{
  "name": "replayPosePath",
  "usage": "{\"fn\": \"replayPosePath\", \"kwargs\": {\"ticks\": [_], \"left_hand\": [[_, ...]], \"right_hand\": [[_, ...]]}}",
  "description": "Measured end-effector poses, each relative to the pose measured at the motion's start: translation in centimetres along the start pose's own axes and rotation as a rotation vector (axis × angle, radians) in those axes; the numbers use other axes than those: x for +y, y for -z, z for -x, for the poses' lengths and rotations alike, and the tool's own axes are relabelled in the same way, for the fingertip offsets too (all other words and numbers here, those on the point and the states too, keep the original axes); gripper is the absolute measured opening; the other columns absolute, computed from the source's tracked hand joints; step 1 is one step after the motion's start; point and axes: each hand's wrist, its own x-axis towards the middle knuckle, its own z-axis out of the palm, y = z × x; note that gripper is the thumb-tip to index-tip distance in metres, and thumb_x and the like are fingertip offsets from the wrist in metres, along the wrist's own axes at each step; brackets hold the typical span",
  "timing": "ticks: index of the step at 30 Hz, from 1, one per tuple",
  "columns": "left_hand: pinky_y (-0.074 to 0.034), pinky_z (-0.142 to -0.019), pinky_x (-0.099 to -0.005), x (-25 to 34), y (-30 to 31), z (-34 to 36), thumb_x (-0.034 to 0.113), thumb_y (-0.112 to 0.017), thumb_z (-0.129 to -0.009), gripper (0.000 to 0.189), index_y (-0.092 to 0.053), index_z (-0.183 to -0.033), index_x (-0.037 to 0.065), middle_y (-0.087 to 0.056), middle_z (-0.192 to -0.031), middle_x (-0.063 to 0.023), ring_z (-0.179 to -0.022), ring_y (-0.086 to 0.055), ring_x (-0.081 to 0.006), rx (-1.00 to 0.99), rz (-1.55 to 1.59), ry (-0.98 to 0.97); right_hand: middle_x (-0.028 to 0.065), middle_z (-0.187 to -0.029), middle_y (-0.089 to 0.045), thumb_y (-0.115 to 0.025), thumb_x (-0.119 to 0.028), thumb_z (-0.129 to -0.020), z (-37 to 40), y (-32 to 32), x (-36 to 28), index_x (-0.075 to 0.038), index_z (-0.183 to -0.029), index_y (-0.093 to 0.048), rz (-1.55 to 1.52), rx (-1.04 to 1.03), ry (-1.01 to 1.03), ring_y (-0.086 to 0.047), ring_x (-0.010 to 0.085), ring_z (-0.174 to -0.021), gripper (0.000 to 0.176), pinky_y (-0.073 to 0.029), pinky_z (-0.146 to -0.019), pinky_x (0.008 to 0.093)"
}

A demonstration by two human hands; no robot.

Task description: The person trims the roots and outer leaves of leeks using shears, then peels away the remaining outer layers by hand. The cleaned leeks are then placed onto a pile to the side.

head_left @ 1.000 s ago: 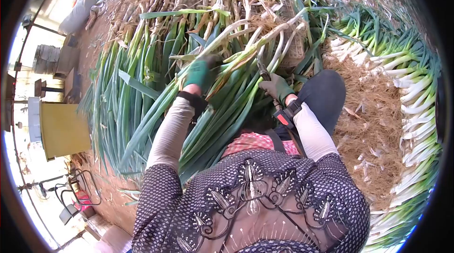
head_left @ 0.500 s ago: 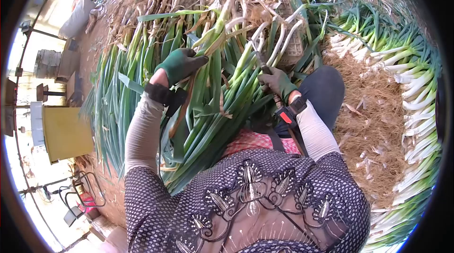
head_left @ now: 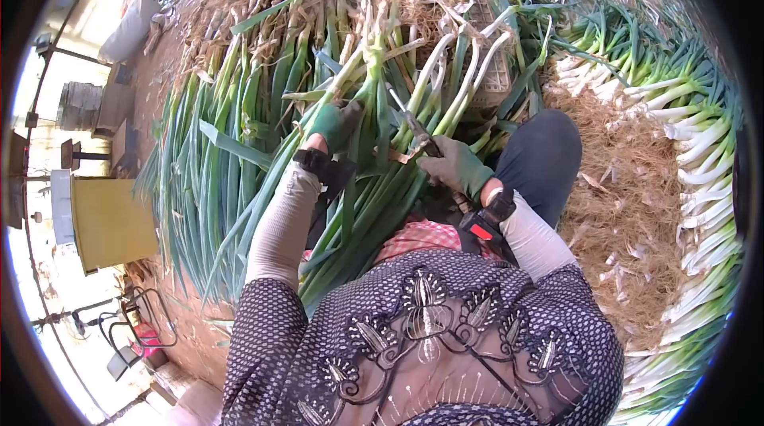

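My left hand point(head_left: 337, 125), in a dark green glove, is closed around the green part of a leek point(head_left: 372, 60), whose pale root end points away from me. My right hand point(head_left: 459, 165), also gloved, grips an air blow gun point(head_left: 415, 125) with a thin nozzle angled up and left toward that leek. A hose-like piece leaves the tool below my right hand. Long green leaves point(head_left: 231, 155) spread below and left of my left hand. Several pale, bent stalks point(head_left: 475, 68) lie just beyond my right hand.
Cleaned leeks point(head_left: 700, 163) line the right side in a curve around a heap of brown roots point(head_left: 617, 203). A plastic crate point(head_left: 493, 80) stands behind the stalks. At left are a yellow box point(head_left: 115, 223) and a white sack point(head_left: 131, 24). My knee point(head_left: 545, 159) is beside the root heap.
My left hand has moved right and slightly down, with the leek now upright near the nozzle. My right hand has come down and the nozzle has swung left.
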Motion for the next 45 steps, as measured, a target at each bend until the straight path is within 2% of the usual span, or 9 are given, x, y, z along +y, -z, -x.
{"fn": "replayPosePath", "kwargs": {"ticks": [6,9,15,18,20,22,33,41,45], "left_hand": [[-0.051,-0.079,-0.041,-1.6,-2.1,0.0,0.044,-0.052,-0.088,0.049,-0.069,-0.102,0.001,-0.07,-0.09,-0.0208,-0.083,-0.068,-0.034,0.092,-0.079,-0.075],[-0.052,-0.077,-0.0374,0.8,-2.1,1.3,0.039,-0.055,-0.091,0.042,-0.07,-0.102,0.002,-0.071,-0.089,-0.0168,-0.082,-0.069,-0.0267,0.086,-0.213,-0.06],[-0.051,-0.079,-0.0382,1.2,-3.3,1.8,0.039,-0.053,-0.092,0.041,-0.07,-0.103,0.003,-0.071,-0.09,-0.0169,-0.083,-0.069,-0.0298,0.076,-0.292,-0.088],[-0.052,-0.078,-0.039,0.6,-3.6,1.9,0.039,-0.053,-0.092,0.041,-0.069,-0.103,0.003,-0.071,-0.089,-0.0167,-0.081,-0.069,-0.03,0.08,-0.273,-0.099],[-0.052,-0.078,-0.039,0.6,-3.6,2.2,0.039,-0.053,-0.092,0.041,-0.069,-0.103,0.002,-0.071,-0.089,-0.017,-0.081,-0.069,-0.03,0.071,-0.252,-0.087],[-0.052,-0.076,-0.0387,-0.1,-3.7,2.2,0.039,-0.054,-0.092,0.042,-0.069,-0.102,0.001,-0.071,-0.087,-0.0172,-0.08,-0.069,-0.0292,0.073,-0.214,-0.083],[-0.051,-0.078,-0.04,-1.1,-4.1,2.9,0.04,-0.053,-0.09,0.043,-0.07,-0.101,0.002,-0.07,-0.086,-0.02,-0.083,-0.068,-0.0333,0.071,-0.04,-0.024],[-0.05,-0.061,-0.0284,-3.9,-1.9,0.0,0.033,-0.065,-0.09,0.039,-0.067,-0.106,-0.002,-0.068,-0.087,-0.007,-0.07,-0.062,-0.0138,0.048,0.486,0.105],[-0.053,-0.059,-0.0317,-1.6,-0.6,0.7,0.027,-0.063,-0.09,0.031,-0.064,-0.099,-0.002,-0.066,-0.083,-0.0067,-0.065,-0.063,-0.0154,-0.026,0.763,0.119]], "right_hand": [[0.0025,-0.074,-0.059,-0.068,-0.025,-0.085,-1.1,-0.6,1.5,0.0,-0.097,-0.058,0.224,0.015,0.055,-0.058,0.0106,-0.062,0.03,-0.047,-0.057,0.0282],[0.0174,-0.082,-0.067,-0.065,-0.044,-0.08,-1.8,-1.0,3.5,0.001,-0.099,-0.062,0.357,0.068,0.112,-0.066,0.031,-0.073,0.049,-0.051,-0.07,0.0388],[0.0214,-0.086,-0.067,-0.066,-0.041,-0.078,-2.1,0.7,-3.0,0.005,-0.104,-0.063,0.258,0.053,-0.178,-0.067,0.0346,-0.08,0.053,-0.052,-0.077,0.041],[0.0226,-0.087,-0.067,-0.067,-0.039,-0.076,-8.7,1.6,0.8,0.006,-0.105,-0.062,0.436,0.155,0.013,-0.068,0.0316,-0.075,0.054,-0.054,-0.073,0.0397],[0.022,-0.087,-0.067,-0.063,-0.03,-0.08,-10.1,1.7,-1.3,0.009,-0.102,-0.059,0.255,0.122,-0.097,-0.064,0.0291,-0.05,0.045,-0.05,-0.042,0.0422],[0.0222,-0.081,-0.065,-0.06,-0.027,-0.082,-10.5,2.5,-4.6,0.011,-0.101,-0.057,0.28,0.076,-0.245,-0.061,0.0298,-0.044,0.043,-0.046,-0.034,0.043],[0.0171,-0.063,-0.06,-0.06,-0.045,-0.087,-21.4,5.6,-5.7,0.005,-0.077,-0.063,0.375,0.138,-0.098,-0.055,0.0278,-0.046,0.051,-0.042,-0.041,0.0414],[0.0093,-0.068,-0.063,-0.064,-0.027,-0.082,-9.9,3.1,-1.0,0.002,-0.086,-0.063,0.172,0.026,-0.016,-0.061,0.0183,-0.054,0.029,-0.047,-0.05,0.0326],[0.0043,-0.072,-0.061,-0.068,-0.023,-0.085,-1.0,0.5,0.0,0.001,-0.095,-0.057,0.104,-0.099,-0.057,-0.06,0.0126,-0.058,0.028,-0.048,-0.055,0.0278]]}}
